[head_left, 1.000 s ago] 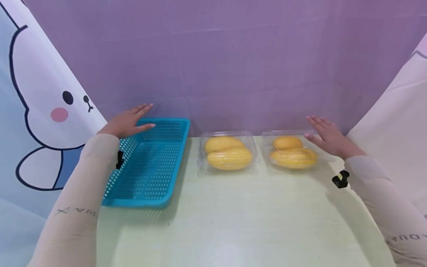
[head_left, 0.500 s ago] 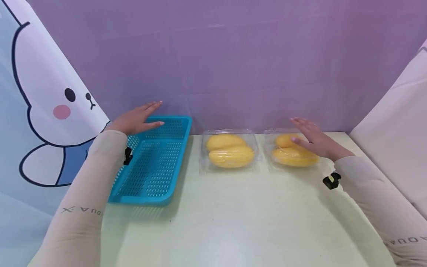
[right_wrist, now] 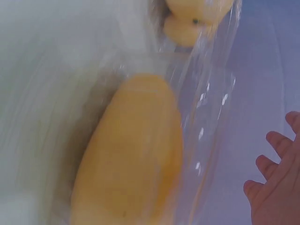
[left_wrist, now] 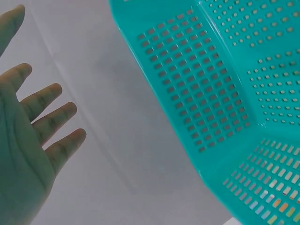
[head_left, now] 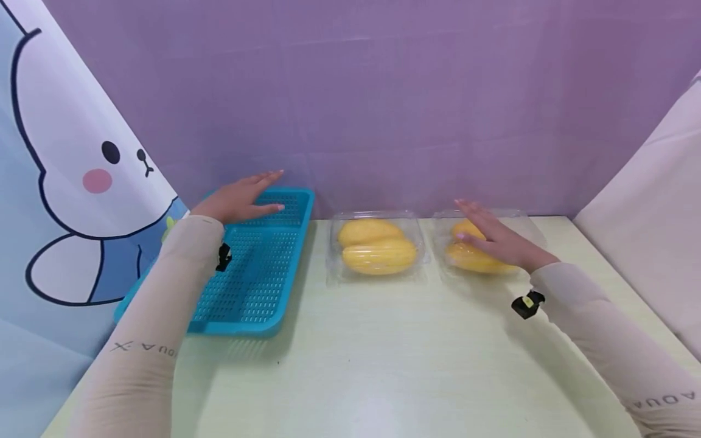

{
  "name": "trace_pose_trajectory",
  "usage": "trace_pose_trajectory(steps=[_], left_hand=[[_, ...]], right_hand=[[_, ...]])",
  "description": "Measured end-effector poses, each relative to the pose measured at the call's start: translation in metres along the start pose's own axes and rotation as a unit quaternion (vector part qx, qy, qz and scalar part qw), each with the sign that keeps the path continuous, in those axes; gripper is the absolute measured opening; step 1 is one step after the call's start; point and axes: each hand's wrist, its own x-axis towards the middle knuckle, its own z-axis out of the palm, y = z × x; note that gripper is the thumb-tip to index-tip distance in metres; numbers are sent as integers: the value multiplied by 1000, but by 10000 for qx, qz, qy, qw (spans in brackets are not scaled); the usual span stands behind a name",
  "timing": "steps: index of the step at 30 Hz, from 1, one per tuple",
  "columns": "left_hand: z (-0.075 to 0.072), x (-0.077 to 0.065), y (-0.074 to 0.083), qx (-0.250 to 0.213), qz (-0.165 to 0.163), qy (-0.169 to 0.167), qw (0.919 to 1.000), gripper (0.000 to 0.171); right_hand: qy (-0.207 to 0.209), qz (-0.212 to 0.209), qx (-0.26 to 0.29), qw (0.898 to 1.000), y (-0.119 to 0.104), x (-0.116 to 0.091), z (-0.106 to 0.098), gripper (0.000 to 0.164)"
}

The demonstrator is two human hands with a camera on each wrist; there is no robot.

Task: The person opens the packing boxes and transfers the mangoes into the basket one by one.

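My left hand point(head_left: 235, 199) is held over the back left part of a blue perforated plastic basket point(head_left: 298, 261), fingers straight and thumb apart. In the left wrist view its spread fingers point(left_wrist: 49, 117) hold nothing, beside the basket's holed wall point(left_wrist: 197, 89). My right hand point(head_left: 501, 238) hovers over the right clear plastic box point(head_left: 526, 228), its fingers extended and holding nothing. Two yellow mangoes point(head_left: 473, 258) lie in that box, partly hidden by the hand. Another clear box point(head_left: 418, 243) to its left holds two more yellow mangoes point(head_left: 380, 255).
All of it stands on a pale table point(head_left: 372, 353). A purple cloth point(head_left: 372, 109) hangs along the back edge. On the left is a cloth with a cartoon animal point(head_left: 82, 152), and a pale cloth point(head_left: 646, 188) hangs on the right.
My right hand has moved left, from beside the right box to over it. The left hand has shifted slightly right above the basket. Basket and boxes have stayed in place.
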Motion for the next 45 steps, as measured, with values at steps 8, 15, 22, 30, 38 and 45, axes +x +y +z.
trace_pose_trajectory(steps=[8,15,22,30,38,45], left_hand=[[4,3,14,-83,-19,-217,9997,83],[7,8,28,-157,-86,-352,9992,81],[11,11,38,-131,-94,-477,9987,82],[16,15,52,-53,-138,-650,9978,81],[19,15,73,-53,13,-737,9973,79],[22,16,91,-43,14,-893,9960,78]], right_hand=[[-55,2,436,9990,-22,3,16,69],[-162,7,855,9962,-43,7,32,70],[53,99,1123,9936,-54,8,45,69],[251,80,1325,9908,-63,9,58,66],[165,292,1476,9885,-69,3,69,66],[420,385,1538,9865,-72,2,81,69]])
